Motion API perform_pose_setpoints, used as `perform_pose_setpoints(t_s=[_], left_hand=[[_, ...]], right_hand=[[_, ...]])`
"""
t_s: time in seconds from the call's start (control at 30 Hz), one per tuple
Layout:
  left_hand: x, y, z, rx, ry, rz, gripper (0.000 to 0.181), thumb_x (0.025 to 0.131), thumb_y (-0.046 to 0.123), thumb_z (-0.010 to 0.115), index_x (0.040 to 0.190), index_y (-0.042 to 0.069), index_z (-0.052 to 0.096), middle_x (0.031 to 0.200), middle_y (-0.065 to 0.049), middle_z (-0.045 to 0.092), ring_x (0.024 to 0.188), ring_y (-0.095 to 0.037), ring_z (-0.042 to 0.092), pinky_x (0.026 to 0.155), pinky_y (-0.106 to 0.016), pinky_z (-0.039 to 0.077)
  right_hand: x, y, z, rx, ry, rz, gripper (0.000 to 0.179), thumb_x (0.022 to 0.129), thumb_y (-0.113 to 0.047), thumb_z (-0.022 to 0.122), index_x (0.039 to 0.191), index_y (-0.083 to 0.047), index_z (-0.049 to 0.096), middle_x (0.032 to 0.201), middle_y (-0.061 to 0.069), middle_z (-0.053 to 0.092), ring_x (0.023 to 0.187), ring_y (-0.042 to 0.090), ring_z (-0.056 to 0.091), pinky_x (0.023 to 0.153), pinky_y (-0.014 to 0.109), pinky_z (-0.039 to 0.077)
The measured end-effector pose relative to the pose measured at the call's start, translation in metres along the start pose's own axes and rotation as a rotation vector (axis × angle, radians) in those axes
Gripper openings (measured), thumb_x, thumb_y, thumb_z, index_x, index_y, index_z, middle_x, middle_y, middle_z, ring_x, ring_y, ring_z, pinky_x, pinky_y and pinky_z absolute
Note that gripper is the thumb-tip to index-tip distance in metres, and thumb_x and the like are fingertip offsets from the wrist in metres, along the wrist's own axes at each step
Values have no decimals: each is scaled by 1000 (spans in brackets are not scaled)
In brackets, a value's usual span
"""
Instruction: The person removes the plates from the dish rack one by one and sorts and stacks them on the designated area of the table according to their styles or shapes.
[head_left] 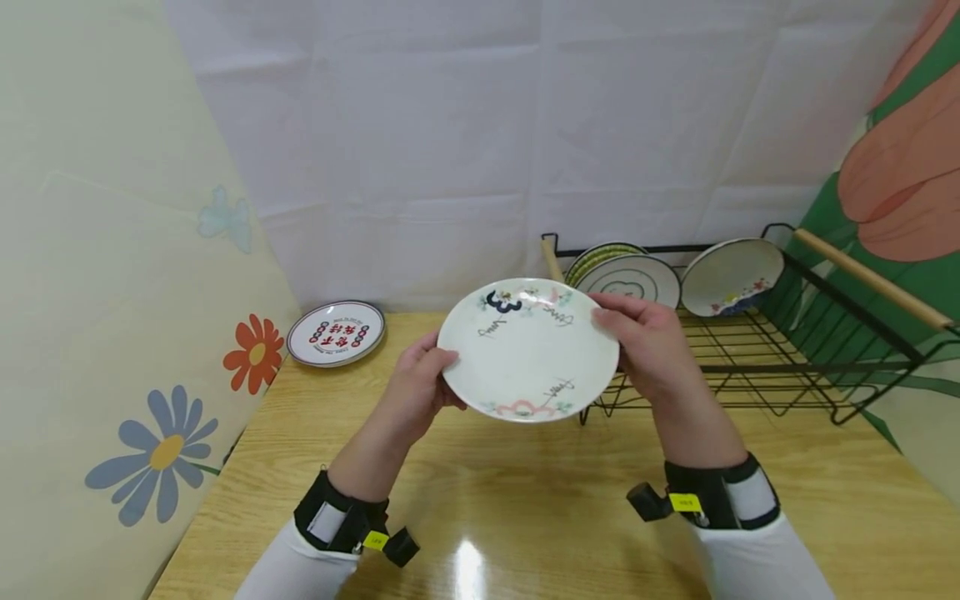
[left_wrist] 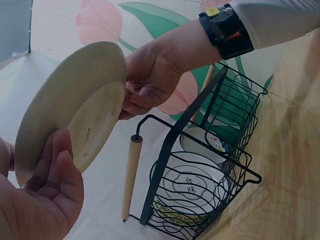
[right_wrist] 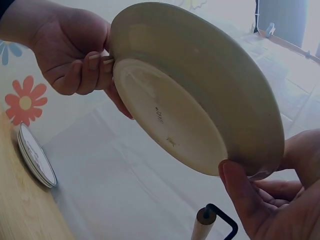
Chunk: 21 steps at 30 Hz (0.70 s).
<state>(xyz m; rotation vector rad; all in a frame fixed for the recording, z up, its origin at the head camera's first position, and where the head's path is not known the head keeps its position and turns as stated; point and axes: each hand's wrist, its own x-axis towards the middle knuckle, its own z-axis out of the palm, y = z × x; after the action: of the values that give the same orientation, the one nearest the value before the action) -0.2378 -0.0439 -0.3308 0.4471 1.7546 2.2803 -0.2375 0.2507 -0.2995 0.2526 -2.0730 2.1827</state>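
Both hands hold up a white plate (head_left: 532, 358) with pink and dark blue flower designs and dark lettering, its face tilted toward the head camera. My left hand (head_left: 422, 379) grips the left rim, thumb on the upper face and fingers curled beneath. On the opposite side my right hand (head_left: 651, 342) pinches the right rim, thumb on top. Seen from the wrists, the plate's underside (right_wrist: 170, 115) shows a foot ring and small printed marks. Behind the right hand stands a black wire dish rack (head_left: 765, 367) with wooden handles.
Inside the rack lean a white plate (head_left: 633, 277), green-patterned plates (head_left: 600, 254) behind it, and a white bowl (head_left: 731, 275) with flowers. At the table's back left lies a small stack of plates (head_left: 336, 333), the top one with red characters. A white cloth (head_left: 420, 150) hangs behind the wooden table (head_left: 525, 500).
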Motion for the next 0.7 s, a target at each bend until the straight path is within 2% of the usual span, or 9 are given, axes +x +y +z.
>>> perform_pose_setpoints(t_s=[0.23,0.43,0.57,0.7], left_hand=[[2,5,-6,16,16,-7,52,102,9,38,154,3,40,88,2,75,60,-12,67,55,-24,55],[4,11,-9,14,6,27,51,104,9,36,155,4,39,84,3,75,59,-13,68,55,-24,55],[6,14,-12,7,21,50,52,104,8,36,156,4,39,82,2,76,57,-13,68,54,-23,55],[9,18,-18,-3,56,70,53,104,8,37,156,5,40,82,2,76,57,-14,69,53,-24,55]], right_hand=[[-2,-1,-1,70,-56,7,42,105,-26,60,137,1,61,101,-3,79,78,10,76,68,27,63],[-4,-2,2,187,-113,12,34,106,-23,56,134,-6,66,101,0,79,80,10,75,72,28,64],[-3,-1,8,257,-138,-5,38,108,-23,51,138,-1,62,101,3,78,80,11,76,71,28,64],[3,2,22,314,-106,43,49,109,-33,50,147,-3,51,110,3,76,84,12,74,71,27,62]])
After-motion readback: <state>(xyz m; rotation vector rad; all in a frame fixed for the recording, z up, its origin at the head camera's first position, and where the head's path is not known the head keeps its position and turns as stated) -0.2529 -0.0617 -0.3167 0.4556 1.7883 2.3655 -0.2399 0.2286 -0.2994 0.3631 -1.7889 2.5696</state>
